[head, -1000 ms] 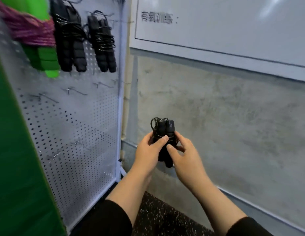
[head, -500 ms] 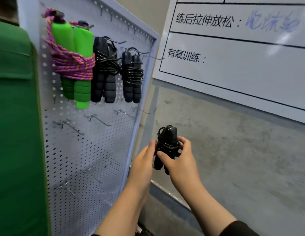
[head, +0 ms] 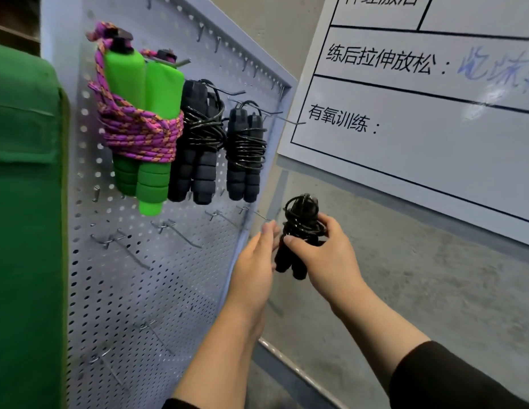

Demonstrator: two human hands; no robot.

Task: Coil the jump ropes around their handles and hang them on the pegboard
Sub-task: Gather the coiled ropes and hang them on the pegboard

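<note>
right hand (head: pixel 325 255): raised to the right of the white perforated metal pegboard (head: pixel 157 290); grip closed, thumb and fingers wrapped round the coiled black foam-handled jump rope (head: pixel 300 231).
left hand (head: pixel 254 267): beside it, fingers straight, grip open, fingertips at the bundle's left side.
rope position: upright, in the air, just off the pegboard's right edge, below two hung black ropes (head: pixel 222 143).

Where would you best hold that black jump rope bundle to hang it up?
Probably around the paired foam handles, at or below the wraps, coming from the side away from the pegboard, as the right hand grips the black coiled jump rope now. That leaves the rope loop at the top free and facing the hooks. The left hand is open beside it.
</note>
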